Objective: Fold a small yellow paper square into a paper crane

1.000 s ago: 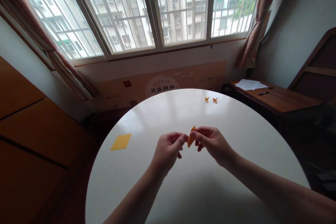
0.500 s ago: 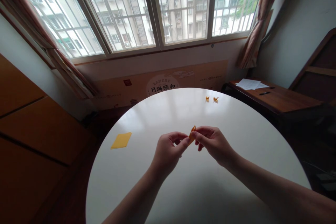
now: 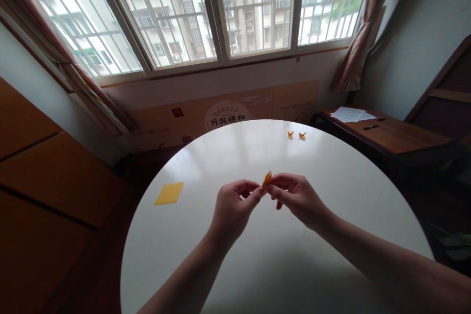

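A small folded piece of orange paper [image 3: 267, 177] is pinched between both my hands above the round white table [image 3: 228, 274]. My left hand [image 3: 233, 207] has its fingers curled, thumb and forefinger closed on the paper's lower left edge. My right hand [image 3: 297, 197] pinches the paper from the right, its other fingers curled under. Only the upper tip of the paper shows above the fingertips.
A flat stack of yellow-orange paper squares [image 3: 169, 193] lies at the table's left. Two tiny folded orange figures [image 3: 296, 135] stand near the far right edge. A wooden side table [image 3: 401, 137] with white papers [image 3: 349, 114] and a pen is at the right, windows behind.
The paper has been pressed smaller between my fingertips, so less of it shows. Both hands have risen slightly in the picture as the view shifted a little.
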Tool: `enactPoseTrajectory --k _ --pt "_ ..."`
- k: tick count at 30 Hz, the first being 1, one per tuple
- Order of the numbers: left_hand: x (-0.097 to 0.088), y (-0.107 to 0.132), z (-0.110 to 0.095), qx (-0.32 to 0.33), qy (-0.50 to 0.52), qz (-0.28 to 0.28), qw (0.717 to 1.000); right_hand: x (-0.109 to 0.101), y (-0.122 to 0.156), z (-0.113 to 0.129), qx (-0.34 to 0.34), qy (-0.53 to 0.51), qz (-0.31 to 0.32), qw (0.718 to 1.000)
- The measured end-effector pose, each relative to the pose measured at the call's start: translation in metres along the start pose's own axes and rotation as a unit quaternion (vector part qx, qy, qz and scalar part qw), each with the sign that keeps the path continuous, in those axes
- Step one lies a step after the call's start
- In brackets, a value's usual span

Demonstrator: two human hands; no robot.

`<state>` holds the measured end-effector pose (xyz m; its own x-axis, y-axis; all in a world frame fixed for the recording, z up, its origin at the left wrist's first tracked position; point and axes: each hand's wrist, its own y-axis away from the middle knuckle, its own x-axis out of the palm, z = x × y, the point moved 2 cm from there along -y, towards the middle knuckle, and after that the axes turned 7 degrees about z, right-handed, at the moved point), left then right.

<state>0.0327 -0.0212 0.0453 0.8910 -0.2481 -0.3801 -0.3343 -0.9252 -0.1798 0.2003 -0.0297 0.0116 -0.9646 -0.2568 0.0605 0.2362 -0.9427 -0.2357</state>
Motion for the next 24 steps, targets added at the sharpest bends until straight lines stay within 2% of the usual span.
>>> enactPoseTrajectory --k 5,11,18,21,24 --pt "0.0015 0.0021 -0.0022 0.033 -0.025 -0.035 0.999 0.0031 0.0013 0.0020 0.012 -0.032 -0.008 0.999" --pt "0.0006 0.0013 -0.0031 0.041 -0.054 -0.016 0.998 0.0033 0.0009 0.0032 0.024 -0.058 -0.019 0.998" --pt "-0.0033 -0.0058 0.0020 -0.031 0.126 0.054 0.990 0.0044 0.0028 0.0068 0.040 -0.057 0.030 0.997" --pt "-0.0020 -0.0067 0.0020 -0.042 0.148 0.076 0.985 0.0050 0.0034 0.0064 0.043 -0.055 0.046 0.996" --pt "-0.0009 -0.0051 -0.0001 -0.029 0.115 0.066 0.991 0.0049 0.0029 0.0054 0.046 -0.052 0.047 0.996"
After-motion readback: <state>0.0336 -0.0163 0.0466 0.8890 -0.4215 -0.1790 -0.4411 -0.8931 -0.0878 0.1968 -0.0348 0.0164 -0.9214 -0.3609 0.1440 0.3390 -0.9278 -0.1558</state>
